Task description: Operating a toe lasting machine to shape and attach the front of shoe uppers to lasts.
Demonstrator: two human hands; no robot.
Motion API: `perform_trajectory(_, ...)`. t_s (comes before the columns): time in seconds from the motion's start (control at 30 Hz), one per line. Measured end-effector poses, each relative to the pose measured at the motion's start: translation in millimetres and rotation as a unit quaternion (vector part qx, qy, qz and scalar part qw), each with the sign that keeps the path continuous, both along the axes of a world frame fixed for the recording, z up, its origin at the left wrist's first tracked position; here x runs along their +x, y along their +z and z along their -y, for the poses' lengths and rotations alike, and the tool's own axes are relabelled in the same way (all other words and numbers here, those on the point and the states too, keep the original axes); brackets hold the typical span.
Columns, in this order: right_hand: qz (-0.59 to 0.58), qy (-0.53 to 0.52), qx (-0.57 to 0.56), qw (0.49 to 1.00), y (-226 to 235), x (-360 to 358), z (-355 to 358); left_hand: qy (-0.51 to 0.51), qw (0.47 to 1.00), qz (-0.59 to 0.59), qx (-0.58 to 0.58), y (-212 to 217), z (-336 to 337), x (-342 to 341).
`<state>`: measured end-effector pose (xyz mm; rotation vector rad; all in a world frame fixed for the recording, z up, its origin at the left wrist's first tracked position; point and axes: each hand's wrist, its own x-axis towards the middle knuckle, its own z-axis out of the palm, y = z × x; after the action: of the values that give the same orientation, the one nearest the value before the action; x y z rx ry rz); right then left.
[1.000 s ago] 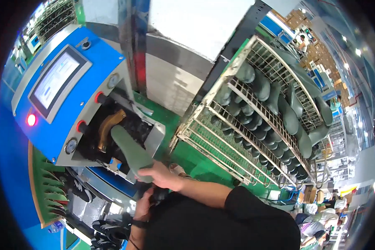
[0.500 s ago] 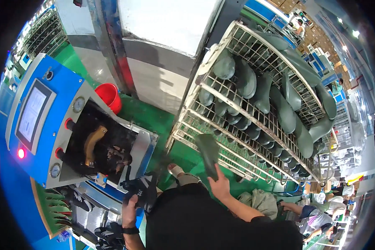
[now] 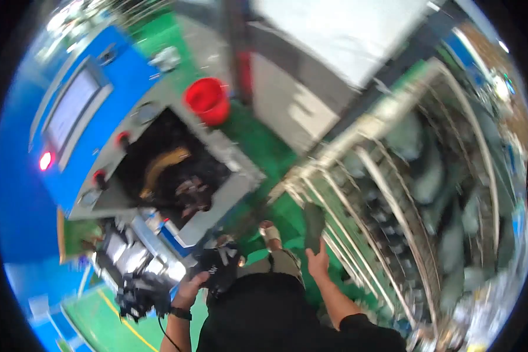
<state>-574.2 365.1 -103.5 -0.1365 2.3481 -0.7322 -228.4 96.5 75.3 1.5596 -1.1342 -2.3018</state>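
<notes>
A blue machine (image 3: 70, 111) with a screen fills the left, its dark open bay (image 3: 170, 173) facing the green floor (image 3: 258, 152). The left hand (image 3: 188, 288) is closed around a black tool (image 3: 217, 267) below the bay. The right hand (image 3: 318, 261) grips a dark green insole (image 3: 314, 226) at the metal rack's (image 3: 393, 193) near edge. Motion blur smears the rack's contents.

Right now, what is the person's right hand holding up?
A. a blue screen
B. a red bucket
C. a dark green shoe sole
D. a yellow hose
C: the right hand grips a dark green shoe sole by its lower end, raised beside the metal rack, while the red bucket sits far off on the green floor.
</notes>
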Motion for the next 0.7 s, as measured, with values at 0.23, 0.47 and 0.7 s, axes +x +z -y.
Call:
perform_trajectory(0.23, -0.168, -0.08, 0.148, 0.971, -254.1, -151.7, 167.0, -0.065, 0.974, 0.215, -0.016, 36.5, -45.7, 90.2)
perform_trajectory(0.47, 0.077, -0.058, -0.144, 0.985, -264.0, -189.6, 169.5, 0.167, 0.948, 0.253, -0.099, 62.9, -94.0, 175.7)
perform_trajectory(0.7, 0.423, 0.159, -0.247, 0.857, -143.7, -76.8, 139.9, 0.06, 0.805, 0.481, -0.343, -34.4, -89.7, 256.5)
